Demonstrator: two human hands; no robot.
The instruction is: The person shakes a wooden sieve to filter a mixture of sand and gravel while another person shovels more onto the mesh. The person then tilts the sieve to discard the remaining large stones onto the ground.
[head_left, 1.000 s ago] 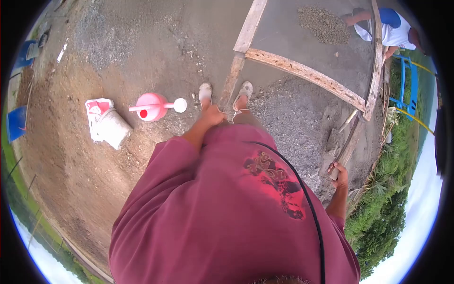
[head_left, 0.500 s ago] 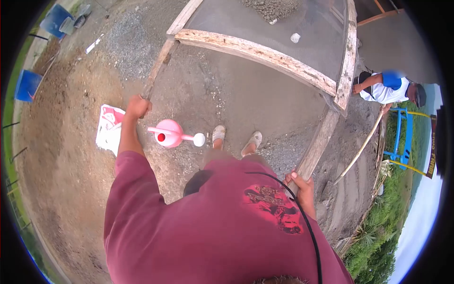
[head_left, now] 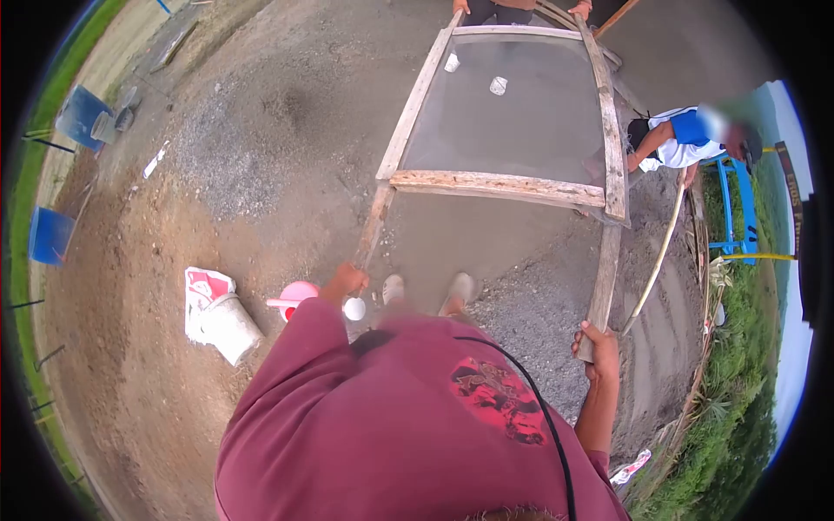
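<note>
A large wooden-framed sieve spans the view ahead of me, its fine mesh stretched between the rails. Two pale lumps, one a whitish stone, lie on the mesh. My left hand is wrapped round the end of the left wooden handle. The right handle's end is gripped by my right hand. At the far side, another person's hands hold the opposite handles. A pink watering can stands on the ground beside my left hand, partly covered by my arm.
Fine grey sand covers the ground under the sieve. To the left are a white bucket on a sack, a gravel patch and blue containers. At right, a co-worker bends near a long pole.
The sieve has shifted in view, showing its far end and the other person's hands. The clumped heap on the mesh no longer shows. Both my hands have moved right and lower in view.
</note>
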